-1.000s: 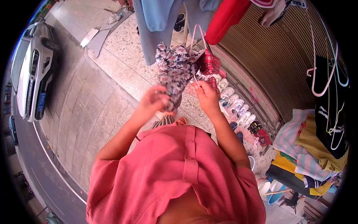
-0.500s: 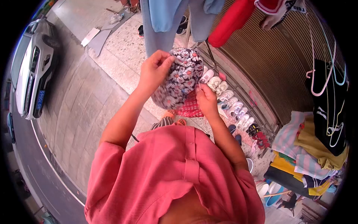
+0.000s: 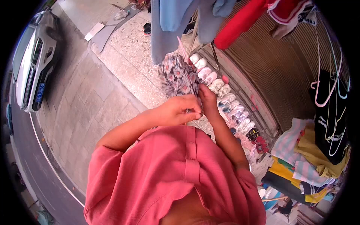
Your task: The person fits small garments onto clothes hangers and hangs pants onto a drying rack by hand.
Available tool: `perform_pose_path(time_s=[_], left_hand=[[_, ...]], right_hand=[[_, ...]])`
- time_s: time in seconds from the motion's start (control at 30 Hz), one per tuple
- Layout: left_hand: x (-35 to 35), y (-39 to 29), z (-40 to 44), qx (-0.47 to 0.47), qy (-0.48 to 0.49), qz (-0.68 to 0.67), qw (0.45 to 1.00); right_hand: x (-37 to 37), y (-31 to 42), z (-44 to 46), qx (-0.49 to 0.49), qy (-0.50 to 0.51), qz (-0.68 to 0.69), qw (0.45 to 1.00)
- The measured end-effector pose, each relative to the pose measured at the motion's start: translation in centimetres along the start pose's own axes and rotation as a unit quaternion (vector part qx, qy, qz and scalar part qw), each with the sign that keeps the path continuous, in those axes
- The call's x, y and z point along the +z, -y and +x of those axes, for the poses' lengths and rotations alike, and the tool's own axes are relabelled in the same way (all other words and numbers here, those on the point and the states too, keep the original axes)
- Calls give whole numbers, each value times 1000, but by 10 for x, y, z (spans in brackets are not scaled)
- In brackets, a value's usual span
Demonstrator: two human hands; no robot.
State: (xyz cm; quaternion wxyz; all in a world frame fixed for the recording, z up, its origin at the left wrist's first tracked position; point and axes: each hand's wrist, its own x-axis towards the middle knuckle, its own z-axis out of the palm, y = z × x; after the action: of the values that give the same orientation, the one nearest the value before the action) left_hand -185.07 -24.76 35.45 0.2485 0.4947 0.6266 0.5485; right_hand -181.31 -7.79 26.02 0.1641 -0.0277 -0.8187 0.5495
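A black cloth with a white and pink daisy print (image 3: 176, 77) hangs bunched in front of me, partly blurred by motion. My left hand (image 3: 178, 109) is closed in a pinch at the cloth's lower right edge, close to my shirt. Beside it, my right hand (image 3: 208, 99) grips the same edge, its fingers partly hidden. From the top of the cloth sticks out a thin pink rod (image 3: 182, 48), perhaps part of a hanger. Light blue trousers (image 3: 159, 41) hang just beyond the cloth.
Red clothing (image 3: 240, 26) hangs at the upper right. Pairs of shoes (image 3: 227, 99) line the shutter wall (image 3: 262, 67). Hangers (image 3: 326, 97) and piled clothes (image 3: 300, 150) are on the right. A white car (image 3: 35, 63) stands on the left.
My left hand has come down and right from the cloth's top to its lower edge beside my right hand. The cloth has bunched up, and the pink rod now shows.
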Motion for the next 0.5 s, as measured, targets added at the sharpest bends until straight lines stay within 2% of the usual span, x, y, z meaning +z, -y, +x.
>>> perform_pose_path(time_s=[0.07,0.1,0.13,0.17,0.27,0.33,0.4,0.5], left_hand=[[-3,5,-11,-92,11,-58,994],[-5,7,-19,-154,18,-109,982],[-10,9,-26,-214,26,-160,963],[-18,6,-31,-255,51,-150,954],[-44,33,-50,-319,-70,-127,937],[-58,42,-45,-277,-297,-1,914],[-76,58,-35,-180,-362,87,910],[-74,36,1,-155,-326,4,933]], right_hand=[[4,-2,3,-42,-47,-1,998],[2,-9,1,95,-12,62,993],[8,-16,6,26,-77,83,993],[5,-9,7,44,-78,100,991],[-1,-2,5,76,-59,108,989],[-1,-2,2,87,-47,102,990],[3,-1,0,93,-43,99,990],[13,-10,-3,56,-34,45,997]])
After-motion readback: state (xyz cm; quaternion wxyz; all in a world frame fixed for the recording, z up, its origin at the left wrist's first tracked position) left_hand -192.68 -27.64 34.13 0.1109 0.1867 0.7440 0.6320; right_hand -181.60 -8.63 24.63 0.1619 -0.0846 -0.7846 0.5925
